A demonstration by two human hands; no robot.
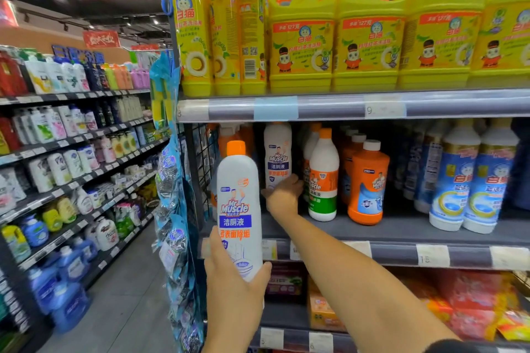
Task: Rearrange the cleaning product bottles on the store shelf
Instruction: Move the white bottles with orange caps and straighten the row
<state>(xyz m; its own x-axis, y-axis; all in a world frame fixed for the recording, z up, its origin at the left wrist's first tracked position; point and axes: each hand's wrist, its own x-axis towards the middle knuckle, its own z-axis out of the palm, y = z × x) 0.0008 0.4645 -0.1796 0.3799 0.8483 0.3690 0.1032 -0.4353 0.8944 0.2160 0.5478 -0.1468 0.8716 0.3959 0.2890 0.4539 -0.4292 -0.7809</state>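
Head view. The left hand (229, 289) is closed around the lower body of a white Mr Muscle bottle (239, 209) with an orange cap, holding it upright in front of the shelf edge, at 7 o'clock from frame centre. The right hand (282, 198) reaches into the middle shelf (401, 233), fingers wrapped around the base of a second white Mr Muscle bottle (277, 152) standing upright at the back, at 12 o'clock from the hand; how firmly it grips cannot be told. At 3 o'clock from that hand stands a white bottle with orange-and-green label (323, 180), then an orange bottle (368, 183), then blue-labelled white bottles (470, 180). On the upper shelf (329, 107), at 12 o'clock, stand yellow detergent bottles and jugs (370, 34).
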